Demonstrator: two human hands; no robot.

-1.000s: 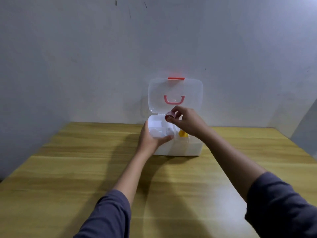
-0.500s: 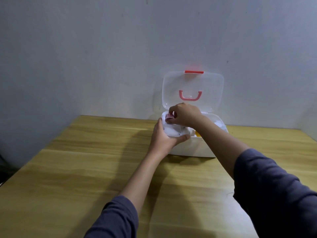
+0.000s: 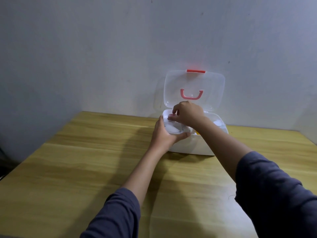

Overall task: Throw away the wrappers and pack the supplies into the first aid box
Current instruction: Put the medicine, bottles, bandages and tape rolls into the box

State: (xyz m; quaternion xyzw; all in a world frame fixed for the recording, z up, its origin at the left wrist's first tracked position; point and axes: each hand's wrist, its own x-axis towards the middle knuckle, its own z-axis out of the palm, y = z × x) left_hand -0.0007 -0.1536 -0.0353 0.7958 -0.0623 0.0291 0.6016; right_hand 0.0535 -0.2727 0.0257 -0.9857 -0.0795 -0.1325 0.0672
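Note:
A white first aid box [image 3: 192, 148] stands at the far side of the wooden table, against the wall. Its clear lid [image 3: 212, 90], with a pink handle and a red latch, is raised upright. My left hand [image 3: 164, 134] grips the clear inner tray [image 3: 173, 129] at the box's left end. My right hand [image 3: 187, 114] reaches over the tray and pinches a small pink roll of tape [image 3: 171, 115], held low in the tray's back left corner. A bit of something yellow [image 3: 197, 133] shows inside the box beneath my right wrist.
The wooden table [image 3: 85, 169] spreads toward me. A grey wall rises right behind the box. The table's left edge drops off into a dark gap.
My right hand has come down from above the box and carried the pink roll into the tray's back left corner. My left hand has kept its hold on the tray.

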